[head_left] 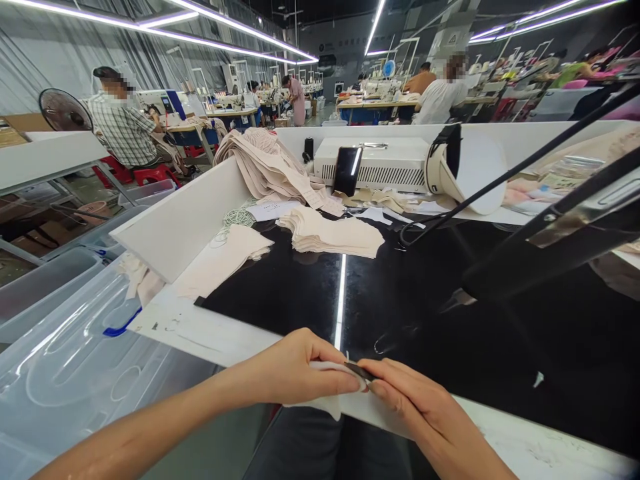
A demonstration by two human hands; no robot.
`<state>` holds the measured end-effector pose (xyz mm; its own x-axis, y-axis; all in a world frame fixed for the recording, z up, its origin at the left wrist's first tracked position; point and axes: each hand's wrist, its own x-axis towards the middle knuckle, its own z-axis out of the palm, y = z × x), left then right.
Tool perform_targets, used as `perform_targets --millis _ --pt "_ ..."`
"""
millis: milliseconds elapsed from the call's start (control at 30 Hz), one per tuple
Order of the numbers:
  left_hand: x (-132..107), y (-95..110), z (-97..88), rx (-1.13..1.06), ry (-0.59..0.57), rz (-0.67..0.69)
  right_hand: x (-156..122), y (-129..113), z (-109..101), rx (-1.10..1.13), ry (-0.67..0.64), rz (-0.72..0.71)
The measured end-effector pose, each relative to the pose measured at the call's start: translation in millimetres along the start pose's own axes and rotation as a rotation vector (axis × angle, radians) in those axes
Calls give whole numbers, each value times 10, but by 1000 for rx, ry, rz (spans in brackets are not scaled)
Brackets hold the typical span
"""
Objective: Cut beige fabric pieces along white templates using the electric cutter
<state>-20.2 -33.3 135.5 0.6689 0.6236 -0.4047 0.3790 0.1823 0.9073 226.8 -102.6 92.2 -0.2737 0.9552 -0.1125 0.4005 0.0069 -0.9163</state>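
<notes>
Just over the table's front edge, my left hand (307, 370) pinches a folded pale cloth piece (325, 405), its thumb on top and a loose corner hanging below. My right hand (417, 397) meets it from the right, fingers closed on a small dark pointed tool (359, 371) laid against the cloth's edge. Most of that tool is hidden in the fingers, so its kind is unclear. Beyond the hands, a stack of cut beige cloth pieces (335, 233) lies on the black table top (300, 300), and another beige stack (227, 260) lies left of it.
A large cloth bundle (270, 167) drapes over the left divider (165, 227). At the back stand a phone (347, 170) and a white slotted box (395, 163). A black arm (540, 240) slants in from the right. Clear plastic bins (95, 360) sit lower left. Other people work farther off.
</notes>
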Motion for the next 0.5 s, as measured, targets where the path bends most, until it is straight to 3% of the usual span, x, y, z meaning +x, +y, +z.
perform_targets --millis 367,500 --pt "16 -19 3 2 -10 21 8 30 22 -17 41 -37" --pt "21 -58 20 -16 -2 43 -42 132 54 -41 120 10"
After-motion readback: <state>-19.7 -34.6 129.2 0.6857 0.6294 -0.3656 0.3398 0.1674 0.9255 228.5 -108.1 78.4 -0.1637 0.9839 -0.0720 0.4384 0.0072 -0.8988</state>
